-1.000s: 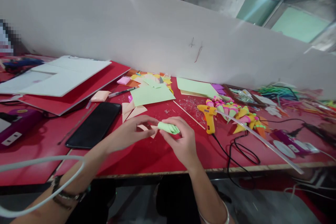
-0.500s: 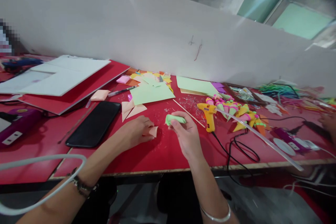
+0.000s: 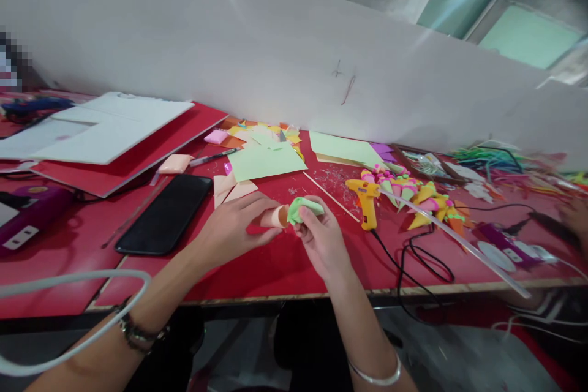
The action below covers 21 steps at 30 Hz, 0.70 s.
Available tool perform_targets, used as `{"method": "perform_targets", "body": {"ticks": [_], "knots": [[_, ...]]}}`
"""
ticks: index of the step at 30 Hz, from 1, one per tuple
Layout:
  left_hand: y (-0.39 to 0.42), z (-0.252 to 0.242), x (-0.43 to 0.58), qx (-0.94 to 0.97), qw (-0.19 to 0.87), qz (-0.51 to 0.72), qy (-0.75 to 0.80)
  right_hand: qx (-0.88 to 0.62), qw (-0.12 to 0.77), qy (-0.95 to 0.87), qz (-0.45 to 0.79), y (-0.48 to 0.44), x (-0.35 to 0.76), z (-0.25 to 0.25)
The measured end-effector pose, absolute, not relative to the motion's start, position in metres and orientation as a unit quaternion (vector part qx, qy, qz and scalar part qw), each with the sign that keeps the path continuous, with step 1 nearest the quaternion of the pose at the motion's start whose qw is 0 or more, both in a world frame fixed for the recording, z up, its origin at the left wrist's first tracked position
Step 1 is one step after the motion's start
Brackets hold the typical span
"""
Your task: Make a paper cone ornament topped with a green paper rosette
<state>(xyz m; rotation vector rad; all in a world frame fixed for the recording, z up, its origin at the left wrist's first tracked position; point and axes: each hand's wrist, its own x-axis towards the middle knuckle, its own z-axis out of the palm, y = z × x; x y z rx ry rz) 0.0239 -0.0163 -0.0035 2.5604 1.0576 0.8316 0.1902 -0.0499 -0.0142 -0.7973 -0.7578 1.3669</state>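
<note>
Over the middle of the red table, my left hand [image 3: 243,220] grips a peach paper cone [image 3: 277,217] with its open round end facing right. My right hand [image 3: 324,236] pinches a crumpled light-green packet [image 3: 303,209], soft-looking like the pink and peach packets on the table. The packet's left end is at the cone's mouth; whether they touch I cannot tell. Behind my left hand lie cut peach paper pieces [image 3: 234,188]. To the right of my right hand stands a yellow glue gun [image 3: 367,203].
A black phone [image 3: 165,214] lies left of my left arm. Finished-looking small paper cones [image 3: 422,199] are heaped at the right. Green paper sheets [image 3: 266,162] lie behind my hands. A black cord [image 3: 404,263] loops over the front edge. Another person's hand [image 3: 576,220] is at far right.
My left hand has moved right and slightly up with the cone, turning its open end toward the green packet. My right hand has stayed almost in place, still holding the packet.
</note>
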Motion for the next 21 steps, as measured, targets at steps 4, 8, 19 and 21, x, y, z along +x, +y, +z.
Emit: {"method": "perform_targets", "body": {"ticks": [4, 8, 19, 21], "knots": [[-0.016, -0.003, 0.024, 0.873, 0.122, 0.289, 0.373, -0.351, 0.636, -0.348, 0.592, -0.050, 0.190, -0.015], [-0.016, -0.001, 0.024, 0.867, 0.114, 0.281, 0.395, -0.338, 0.642, -0.353, 0.591, -0.049, 0.193, -0.014], [0.001, -0.021, 0.015, 0.879, 0.128, 0.200, 0.412, -0.350, 0.636, -0.339, 0.598, -0.049, 0.198, -0.013], [-0.005, -0.014, 0.021, 0.848, 0.188, 0.282, 0.408, -0.389, 0.630, -0.390, 0.548, -0.051, 0.195, -0.012]]}}
